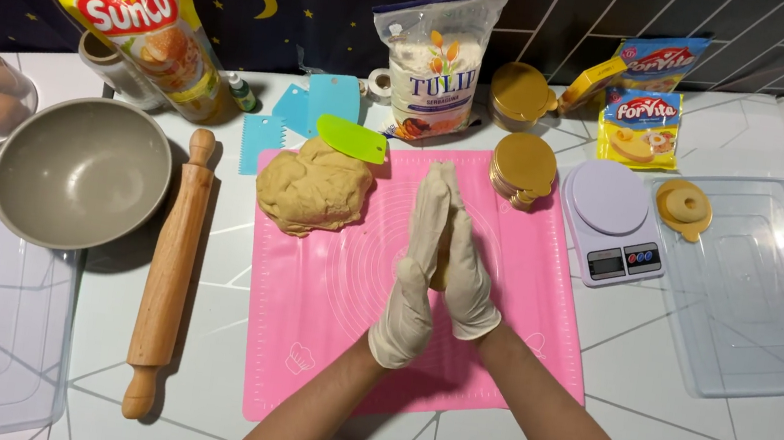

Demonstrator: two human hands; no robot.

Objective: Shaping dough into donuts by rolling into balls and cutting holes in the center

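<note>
Over the pink mat (322, 292), the person's gloved left hand (412, 283) and right hand (466, 270) press flat together, rolling a small dough piece (439, 275) between the palms; the dough lump (313, 188) lies far left, probably the next source.

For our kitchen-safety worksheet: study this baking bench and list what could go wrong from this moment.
1. The dough piece pressed between the gloved left hand and right hand is held above the pink mat; it could slip out.
2. The rolling pin lies loose on the counter and might roll off.
3. The big dough lump sits uncovered and may dry.
</note>
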